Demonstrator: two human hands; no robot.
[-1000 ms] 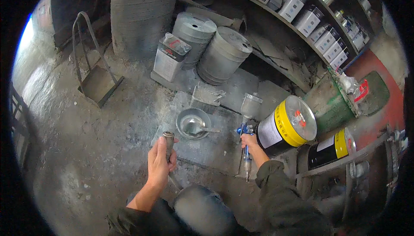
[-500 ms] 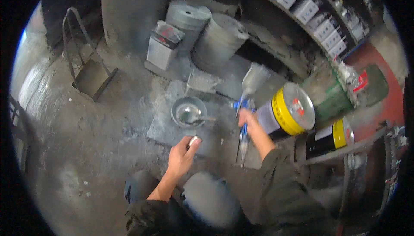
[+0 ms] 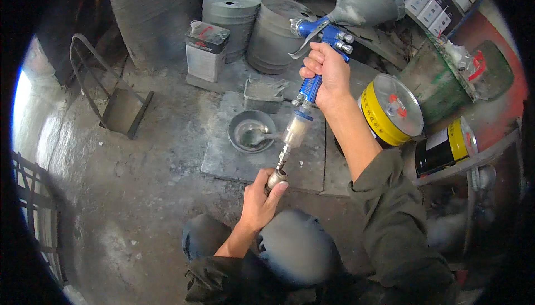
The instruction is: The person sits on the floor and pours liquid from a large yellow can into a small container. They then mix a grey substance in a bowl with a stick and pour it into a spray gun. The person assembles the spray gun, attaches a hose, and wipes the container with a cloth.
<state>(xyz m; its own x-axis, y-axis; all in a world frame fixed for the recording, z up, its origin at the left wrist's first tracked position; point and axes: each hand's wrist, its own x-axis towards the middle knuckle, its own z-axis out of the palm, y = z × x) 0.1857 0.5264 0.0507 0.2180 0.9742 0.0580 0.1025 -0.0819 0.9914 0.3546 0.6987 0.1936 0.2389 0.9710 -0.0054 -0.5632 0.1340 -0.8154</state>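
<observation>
My right hand (image 3: 326, 73) is closed round the grip of a blue spray gun (image 3: 310, 32), raised upper right of centre, with a grey cup (image 3: 368, 4) on top. Below the grip hang a clear cylindrical filter (image 3: 294, 132) and a metal fitting (image 3: 284, 154). My left hand (image 3: 262, 199) is closed on a metal coupler (image 3: 277, 178), lined up with that fitting and right at its tip; I cannot tell whether they are joined. Beyond, a grey bowl (image 3: 241, 120) with a flat-bladed tool (image 3: 259, 138) sits on a grey slab (image 3: 223, 164) beside a crusted container (image 3: 257, 100).
Grey drums (image 3: 228, 9), a square tin (image 3: 203, 54) and a handled metal scoop (image 3: 125, 115) stand at the back and left. At the right are yellow-banded pails (image 3: 384, 112), a green bin (image 3: 446, 87) and a metal rack (image 3: 485, 160), with shelved boxes (image 3: 432, 12) above.
My right hand has lifted the spray gun upward and toward me. My left hand has moved rightward with the coupler to the gun's lower fitting. The view has shifted.
</observation>
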